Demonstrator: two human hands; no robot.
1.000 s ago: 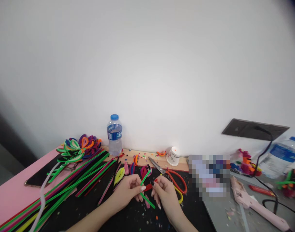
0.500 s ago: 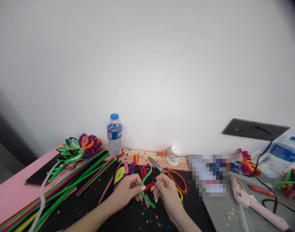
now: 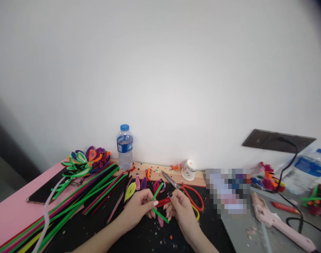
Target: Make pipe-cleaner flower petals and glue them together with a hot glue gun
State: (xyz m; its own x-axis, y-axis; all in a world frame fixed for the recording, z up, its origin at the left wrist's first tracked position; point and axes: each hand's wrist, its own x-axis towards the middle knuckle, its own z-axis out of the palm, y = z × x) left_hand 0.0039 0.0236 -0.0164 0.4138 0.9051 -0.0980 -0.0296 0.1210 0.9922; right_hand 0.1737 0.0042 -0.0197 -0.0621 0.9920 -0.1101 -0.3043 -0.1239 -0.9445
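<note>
Left of the left hand, a bundle of pipe cleaners point(image 3: 68, 216) slants past the forearm, hemming that side. The left hand point(image 3: 142, 207), curled, pinches a green pipe cleaner point(image 3: 160, 215) between thumb and finger; its two ends stick out free. From there a red strip point(image 3: 163, 201) bridges the narrow gap to the right hand point(image 3: 180, 207), whose thumb and forefinger close on it. Scrap-dotted black mat point(image 3: 139, 240) spreads between the forearms. Scissors point(image 3: 179, 186) lie just beyond the right hand; rightward, the mat's edge meets a grey surface point(image 3: 238, 233).
</note>
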